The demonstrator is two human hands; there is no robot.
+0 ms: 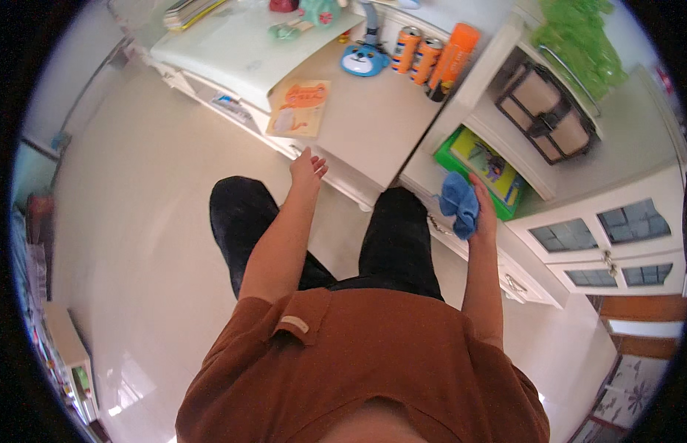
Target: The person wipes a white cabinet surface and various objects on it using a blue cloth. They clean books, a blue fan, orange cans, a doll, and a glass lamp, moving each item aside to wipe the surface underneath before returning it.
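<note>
My right hand [485,213] grips a crumpled blue cloth [459,205] beside the low cabinet's lower shelf. Right behind the cloth, a green box or tray [508,210] holds a yellow picture book [484,160]. My left hand [309,168] is empty, fingers loosely spread, in front of the desk's [371,133] front edge. Just beyond its fingertips lies a thin booklet [300,109] with an orange and cream cover, flat near that edge.
A blue animal-faced lamp base [364,59], two orange drink cans [405,50] and an orange spray can [453,61] stand at the desk's back. A dark-framed basket [545,113] and green plastic bag [581,44] are right. White cabinet doors [603,243] stand further right.
</note>
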